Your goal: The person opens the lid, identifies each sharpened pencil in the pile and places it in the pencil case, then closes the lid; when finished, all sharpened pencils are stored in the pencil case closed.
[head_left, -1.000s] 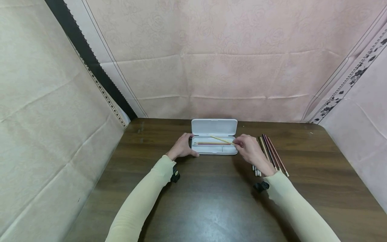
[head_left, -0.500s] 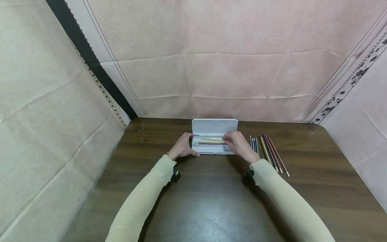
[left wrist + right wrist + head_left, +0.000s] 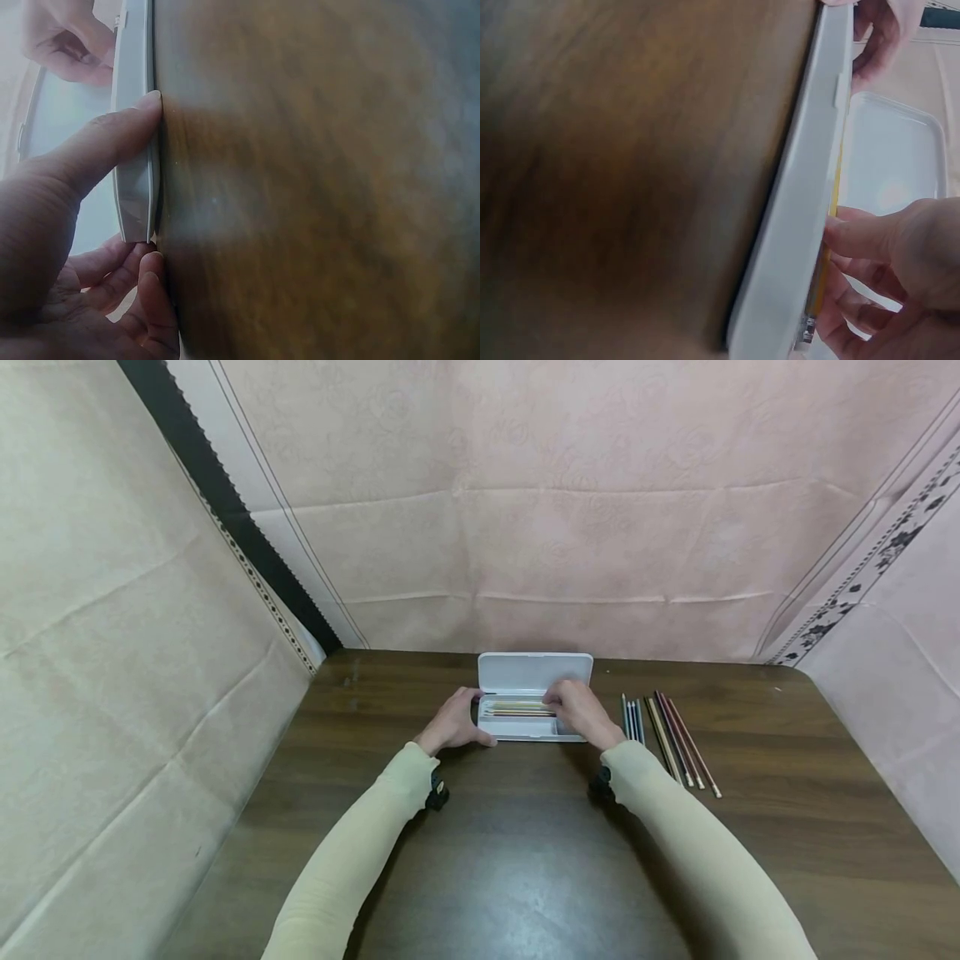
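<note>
A white pencil case (image 3: 517, 737) lies on the table with its lid (image 3: 535, 672) raised at the back. Several pencils (image 3: 513, 710) lie lengthwise inside it. My left hand (image 3: 453, 722) grips the case's left end, the thumb against the front wall (image 3: 135, 187) and the fingers round the end. Over the right half of the case, my right hand (image 3: 581, 712) pinches a yellow pencil (image 3: 838, 176) low inside, along the front wall as the right wrist view shows. Its metal-banded eraser end (image 3: 806, 330) sticks out past the fingers. The right hand hides the case's right part in the head view.
Right of the case lie several loose pencils in colour groups: bluish-grey pencils (image 3: 632, 718), yellowish pencils (image 3: 662, 735) and dark red pencils (image 3: 686, 739). The brown wooden table (image 3: 510, 852) ends at the back against a pale cloth (image 3: 555, 543).
My right hand has moved left and lowered the yellow pencil from a slant above the case to lie alongside the others inside. The left hand has kept its hold on the case.
</note>
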The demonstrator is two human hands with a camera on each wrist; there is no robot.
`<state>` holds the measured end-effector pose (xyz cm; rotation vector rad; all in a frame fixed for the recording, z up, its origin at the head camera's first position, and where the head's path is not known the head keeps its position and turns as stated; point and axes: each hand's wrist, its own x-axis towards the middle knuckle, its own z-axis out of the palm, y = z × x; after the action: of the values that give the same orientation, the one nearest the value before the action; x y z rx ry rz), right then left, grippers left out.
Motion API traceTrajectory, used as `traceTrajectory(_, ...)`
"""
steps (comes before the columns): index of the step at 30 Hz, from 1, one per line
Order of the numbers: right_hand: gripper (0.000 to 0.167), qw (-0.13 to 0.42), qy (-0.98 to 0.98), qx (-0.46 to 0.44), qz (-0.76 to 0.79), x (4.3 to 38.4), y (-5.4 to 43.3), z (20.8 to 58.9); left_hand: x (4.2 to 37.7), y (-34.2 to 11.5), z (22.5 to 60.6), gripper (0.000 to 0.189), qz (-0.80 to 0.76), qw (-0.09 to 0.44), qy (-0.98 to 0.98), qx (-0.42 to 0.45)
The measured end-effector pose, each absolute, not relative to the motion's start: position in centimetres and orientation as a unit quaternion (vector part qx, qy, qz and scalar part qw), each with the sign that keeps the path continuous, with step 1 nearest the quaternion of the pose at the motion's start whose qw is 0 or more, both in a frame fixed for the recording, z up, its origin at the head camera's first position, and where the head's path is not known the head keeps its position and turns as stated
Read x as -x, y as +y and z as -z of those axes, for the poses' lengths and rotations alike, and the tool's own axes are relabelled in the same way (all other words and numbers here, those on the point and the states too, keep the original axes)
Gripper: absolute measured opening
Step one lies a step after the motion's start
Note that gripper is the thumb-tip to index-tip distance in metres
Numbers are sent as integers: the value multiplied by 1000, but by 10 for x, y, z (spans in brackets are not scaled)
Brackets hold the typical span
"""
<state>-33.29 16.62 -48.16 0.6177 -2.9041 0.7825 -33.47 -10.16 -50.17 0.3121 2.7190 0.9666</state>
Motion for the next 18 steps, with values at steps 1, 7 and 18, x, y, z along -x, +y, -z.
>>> traceTrajectory(1,17,30,-947,-197,-253,334,165,483,334,-102,502,98,-332,119,930,-106)
traceTrajectory(7,19,21,-952,-184,-244,335,162,486,334,-101,502,98,-336,117,929,-103)
traceTrajectory(18,20,31,-960,-192,-201,333,159,486,335,-101,502,98,-332,118,930,-104)
